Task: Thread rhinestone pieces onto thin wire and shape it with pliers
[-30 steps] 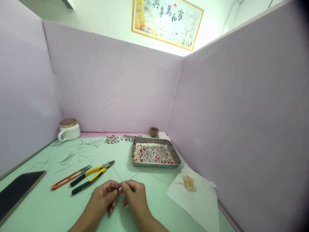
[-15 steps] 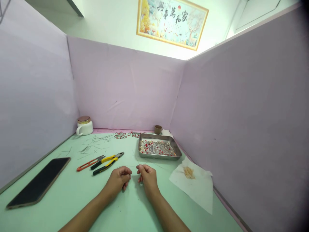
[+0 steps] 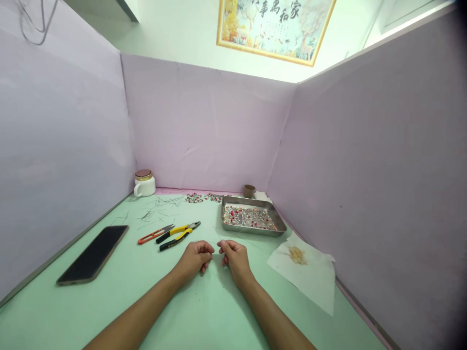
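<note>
My left hand (image 3: 195,256) and my right hand (image 3: 234,256) rest close together on the green table (image 3: 120,287), fingers curled. Between them runs a very thin wire (image 3: 216,246), each hand pinching one end; it is hard to make out. Yellow-handled pliers (image 3: 178,235) and orange thread snips (image 3: 155,234) lie just beyond my left hand. A metal tray (image 3: 252,219) of silver and red beads sits beyond my right hand.
A dark phone (image 3: 94,246) lies at the left. A white lidded mug (image 3: 144,183), loose wire pieces (image 3: 155,212), bead clusters (image 3: 199,197) and a small brown cup (image 3: 249,190) are at the back. A white tissue (image 3: 304,270) with crumbs lies at the right. Purple partitions enclose three sides.
The view has pulled back and shifted, showing my forearms and the phone more fully. My hands have drawn slightly apart and stay on the thin wire.
</note>
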Tool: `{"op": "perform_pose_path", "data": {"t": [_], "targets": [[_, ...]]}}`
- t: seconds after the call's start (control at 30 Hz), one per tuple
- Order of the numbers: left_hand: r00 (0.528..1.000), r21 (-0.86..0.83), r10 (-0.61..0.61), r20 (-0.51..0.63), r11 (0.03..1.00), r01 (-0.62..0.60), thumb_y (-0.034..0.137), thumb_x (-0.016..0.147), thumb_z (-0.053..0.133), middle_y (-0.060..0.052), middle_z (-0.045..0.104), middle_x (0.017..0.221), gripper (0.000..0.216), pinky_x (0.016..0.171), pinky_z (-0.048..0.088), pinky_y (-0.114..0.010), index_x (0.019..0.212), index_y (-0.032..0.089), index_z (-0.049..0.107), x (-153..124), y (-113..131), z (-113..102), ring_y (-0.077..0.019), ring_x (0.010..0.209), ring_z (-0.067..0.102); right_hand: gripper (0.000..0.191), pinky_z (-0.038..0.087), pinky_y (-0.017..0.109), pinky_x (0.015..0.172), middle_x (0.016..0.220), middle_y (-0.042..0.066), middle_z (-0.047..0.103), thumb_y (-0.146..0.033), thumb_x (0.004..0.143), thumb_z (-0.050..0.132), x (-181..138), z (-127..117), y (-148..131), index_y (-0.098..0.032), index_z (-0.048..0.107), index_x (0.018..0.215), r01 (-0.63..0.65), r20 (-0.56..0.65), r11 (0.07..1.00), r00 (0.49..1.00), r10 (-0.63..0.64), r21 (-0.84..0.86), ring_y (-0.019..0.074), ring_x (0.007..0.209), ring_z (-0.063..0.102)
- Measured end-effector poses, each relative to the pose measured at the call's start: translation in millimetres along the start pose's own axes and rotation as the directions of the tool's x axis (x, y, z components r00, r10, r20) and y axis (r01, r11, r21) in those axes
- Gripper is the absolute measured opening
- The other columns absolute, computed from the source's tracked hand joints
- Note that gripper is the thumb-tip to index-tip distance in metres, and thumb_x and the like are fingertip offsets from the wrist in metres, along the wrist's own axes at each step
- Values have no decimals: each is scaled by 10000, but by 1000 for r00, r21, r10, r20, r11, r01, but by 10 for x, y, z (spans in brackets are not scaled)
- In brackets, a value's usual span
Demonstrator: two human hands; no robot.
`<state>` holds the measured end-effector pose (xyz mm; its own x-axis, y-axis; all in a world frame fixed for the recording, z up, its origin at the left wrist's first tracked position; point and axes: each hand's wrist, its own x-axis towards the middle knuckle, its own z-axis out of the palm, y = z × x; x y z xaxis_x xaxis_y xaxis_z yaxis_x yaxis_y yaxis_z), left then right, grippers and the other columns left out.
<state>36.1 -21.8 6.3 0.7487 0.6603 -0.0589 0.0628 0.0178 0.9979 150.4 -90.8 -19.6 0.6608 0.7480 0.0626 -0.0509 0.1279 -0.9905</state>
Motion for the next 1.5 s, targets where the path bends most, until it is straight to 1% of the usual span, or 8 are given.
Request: {"op": "perform_pose_path", "data": {"t": [0.57, 1.13, 1.5], "targets": [[1000, 12, -10, 0, 1000, 10, 109, 566, 477, 91, 441, 373, 97, 311, 311, -172, 652, 141, 509, -5, 14, 3, -55, 297, 388, 258, 329, 203, 345, 511, -28, 517, -371, 667, 572, -11, 10, -31, -118, 621, 651, -9, 13, 1000, 1000, 9, 7, 52, 327, 373], [1000, 11, -19, 16, 1000, 19, 117, 576, 479, 76, 458, 394, 84, 319, 327, -180, 648, 142, 512, -8, 12, -16, -64, 321, 401, 255, 331, 198, 354, 533, -20, 521, -364, 699, 553, 3, -8, -4, -119, 618, 668, -4, 45, 1000, 999, 5, -20, 53, 341, 378], [1000, 19, -17, 17, 1000, 17, 118, 573, 477, 83, 447, 385, 88, 318, 323, -177, 650, 143, 511, -10, 12, -16, -60, 313, 397, 271, 327, 197, 356, 531, -18, 521, -384, 683, 566, -17, -5, -38, -118, 615, 662, -17, 52, 1000, 998, 18, -12, 53, 340, 375]]}}
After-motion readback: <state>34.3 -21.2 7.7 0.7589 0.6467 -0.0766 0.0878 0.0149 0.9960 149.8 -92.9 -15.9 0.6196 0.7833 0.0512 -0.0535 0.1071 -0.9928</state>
